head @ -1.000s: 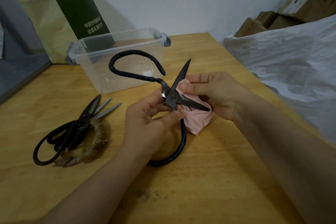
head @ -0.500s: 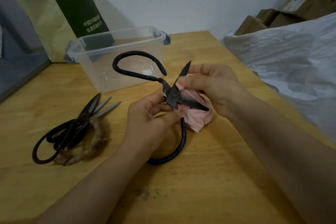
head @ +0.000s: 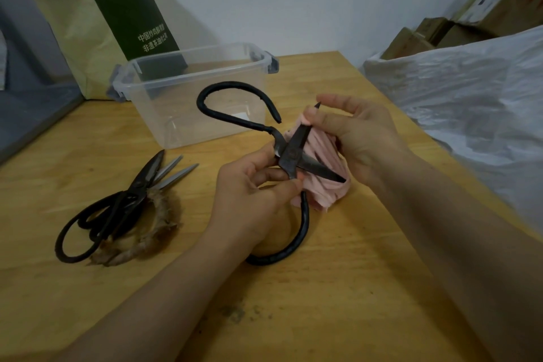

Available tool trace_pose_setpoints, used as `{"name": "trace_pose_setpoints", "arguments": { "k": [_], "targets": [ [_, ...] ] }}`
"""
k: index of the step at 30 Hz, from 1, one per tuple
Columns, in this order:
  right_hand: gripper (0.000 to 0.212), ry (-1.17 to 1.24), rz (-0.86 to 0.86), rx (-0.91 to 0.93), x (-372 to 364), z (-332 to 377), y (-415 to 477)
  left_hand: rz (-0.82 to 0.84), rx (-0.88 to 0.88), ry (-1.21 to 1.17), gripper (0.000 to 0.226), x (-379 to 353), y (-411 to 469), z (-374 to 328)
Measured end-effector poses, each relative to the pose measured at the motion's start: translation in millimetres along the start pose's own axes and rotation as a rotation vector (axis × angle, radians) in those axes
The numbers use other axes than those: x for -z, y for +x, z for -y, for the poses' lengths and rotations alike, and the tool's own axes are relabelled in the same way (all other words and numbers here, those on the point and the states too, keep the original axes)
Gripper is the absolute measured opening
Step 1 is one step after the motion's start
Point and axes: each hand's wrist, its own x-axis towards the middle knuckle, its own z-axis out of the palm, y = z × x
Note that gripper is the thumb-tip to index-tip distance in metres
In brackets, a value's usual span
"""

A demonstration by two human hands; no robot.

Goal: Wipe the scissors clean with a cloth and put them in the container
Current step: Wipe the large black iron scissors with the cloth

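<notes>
**Blades spread, cloth on the steel**

Nearest, the left hand (head: 252,194) has its grip pinched tight on the big black scissors (head: 291,153) at the pivot, with the blades spread wide above the desk (head: 323,303). Just beside it, the right hand (head: 361,138) curls its grip round a pink cloth (head: 326,185), thumb pressing on the upper blade. Off left, spare scissors (head: 117,209) lie heaped. Behind the held pair, the clear container (head: 176,114) stands open.

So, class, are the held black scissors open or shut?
Open: the large black scissors show blades spread apart, pink cloth between them.
</notes>
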Motion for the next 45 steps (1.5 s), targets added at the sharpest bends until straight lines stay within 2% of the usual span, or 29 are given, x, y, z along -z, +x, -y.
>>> {"name": "trace_pose_setpoints", "arguments": {
  "k": [4,5,8,10,13,15,21,29,41,45],
  "targets": [
    [0.060,-0.145,0.234,-0.105,3.0,-3.5,-11.1,-0.026,0.012,-0.006,0.041,2.0,1.2,2.6],
    [0.058,-0.136,0.223,-0.096,3.2,-2.6,-10.2,-0.018,0.013,-0.006,0.041,2.1,1.1,2.8],
    [0.051,-0.067,0.019,-0.024,5.5,2.0,1.7,0.011,0.013,0.007,0.045,1.0,0.4,1.2],
    [0.049,-0.052,-0.045,-0.012,9.4,2.6,7.5,0.012,0.009,0.020,0.046,0.7,0.5,1.4],
    [0.066,-0.134,0.151,-0.101,7.3,-2.4,-2.3,-0.014,0.019,0.006,0.045,3.1,1.6,2.9],
    [0.066,-0.159,0.207,-0.093,3.8,-5.1,-7.6,-0.019,0.018,0.011,0.044,4.5,1.4,3.8],
    [0.046,-0.009,-0.022,0.043,0.9,0.1,-0.2,0.023,-0.001,0.025,0.048,1.1,0.1,0.7],
    [0.042,0.124,-0.129,0.046,-4.5,-0.7,3.4,0.003,-0.023,0.068,0.049,-0.1,3.8,3.3],
    [0.042,0.116,-0.285,0.023,-3.3,-6.5,16.6,-0.014,-0.019,0.092,0.053,-2.1,8.3,7.9],
    [0.046,0.209,-0.358,-0.014,6.3,1.0,14.6,-0.037,-0.042,0.113,0.052,-0.6,6.5,8.0]
  ]
}}
